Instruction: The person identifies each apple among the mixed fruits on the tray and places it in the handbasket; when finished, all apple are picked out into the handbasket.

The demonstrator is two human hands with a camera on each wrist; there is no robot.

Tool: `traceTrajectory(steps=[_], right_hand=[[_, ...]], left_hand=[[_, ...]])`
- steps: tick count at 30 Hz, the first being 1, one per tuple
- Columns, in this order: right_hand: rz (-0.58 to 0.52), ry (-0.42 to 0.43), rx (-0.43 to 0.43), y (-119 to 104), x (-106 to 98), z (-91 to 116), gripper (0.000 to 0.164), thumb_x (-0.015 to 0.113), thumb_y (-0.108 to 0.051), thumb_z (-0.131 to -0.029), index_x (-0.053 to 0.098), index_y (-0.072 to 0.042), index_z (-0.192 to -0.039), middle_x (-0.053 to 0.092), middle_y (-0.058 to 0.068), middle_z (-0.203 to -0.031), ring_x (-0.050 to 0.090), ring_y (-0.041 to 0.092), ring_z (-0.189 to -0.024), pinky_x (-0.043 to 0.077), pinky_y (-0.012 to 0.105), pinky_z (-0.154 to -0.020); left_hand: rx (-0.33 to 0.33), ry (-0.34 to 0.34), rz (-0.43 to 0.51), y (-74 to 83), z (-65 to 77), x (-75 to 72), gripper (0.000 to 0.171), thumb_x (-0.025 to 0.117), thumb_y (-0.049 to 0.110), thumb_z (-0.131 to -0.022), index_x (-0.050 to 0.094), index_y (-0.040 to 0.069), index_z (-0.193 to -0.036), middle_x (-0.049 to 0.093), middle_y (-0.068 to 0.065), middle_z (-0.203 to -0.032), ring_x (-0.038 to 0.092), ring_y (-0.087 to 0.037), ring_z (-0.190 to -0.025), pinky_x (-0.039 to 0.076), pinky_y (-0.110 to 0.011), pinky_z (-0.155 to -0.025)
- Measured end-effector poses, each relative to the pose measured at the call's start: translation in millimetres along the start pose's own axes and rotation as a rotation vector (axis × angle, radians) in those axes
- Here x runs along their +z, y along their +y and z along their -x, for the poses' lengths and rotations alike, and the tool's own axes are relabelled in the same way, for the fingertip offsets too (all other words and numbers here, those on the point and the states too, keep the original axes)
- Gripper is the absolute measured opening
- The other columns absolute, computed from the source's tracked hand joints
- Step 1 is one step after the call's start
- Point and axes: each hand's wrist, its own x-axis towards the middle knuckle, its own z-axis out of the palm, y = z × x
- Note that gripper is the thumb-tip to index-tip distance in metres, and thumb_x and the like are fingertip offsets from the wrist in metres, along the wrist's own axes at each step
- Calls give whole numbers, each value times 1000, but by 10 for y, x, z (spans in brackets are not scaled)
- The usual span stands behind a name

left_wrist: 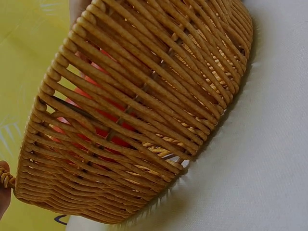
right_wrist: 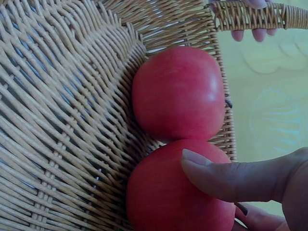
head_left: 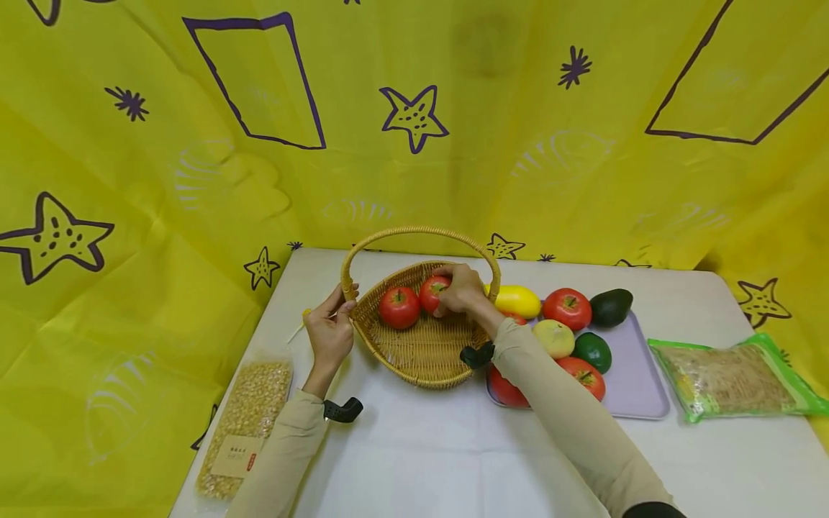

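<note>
A wicker basket with a tall arched handle stands on the white table. My left hand grips the foot of that handle at the basket's left side. Inside the basket, my right hand holds a red apple, thumb across its upper side and fingers partly hidden behind it. Right beside it lies another red apple, the two touching in the right wrist view. From the left wrist, the basket's woven wall fills most of the picture, with red showing through its gaps.
To the right, a lilac tray bears several fruits, among them a yellow one, a dark green avocado and red apples. Beyond it lies a green-edged packet. A bag of yellow kernels lies at left.
</note>
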Motion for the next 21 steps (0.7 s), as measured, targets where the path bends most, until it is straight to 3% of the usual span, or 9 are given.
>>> traceTrajectory(steps=[13,21], right_hand=[[77,-29,-63,36,28,-36,89,91,3,-59,65,-10,-143,66,23,-138,62,39,-126,58,50,-103],[24,-90,-80,36,8,8,96,93,3,-62,59,-11,-150,62,25,-142,60,42,-128,56,53,-107]], left_hand=[[21,1,-2,-5,1,-4,37,63,-18,-94,71,-10,-130,77,-29,-112,74,-51,-103,61,-13,-83],[24,10,-17,11,2,7,37,63,-18,-94,72,-9,-129,78,-29,-111,75,-49,-102,60,-12,-82]])
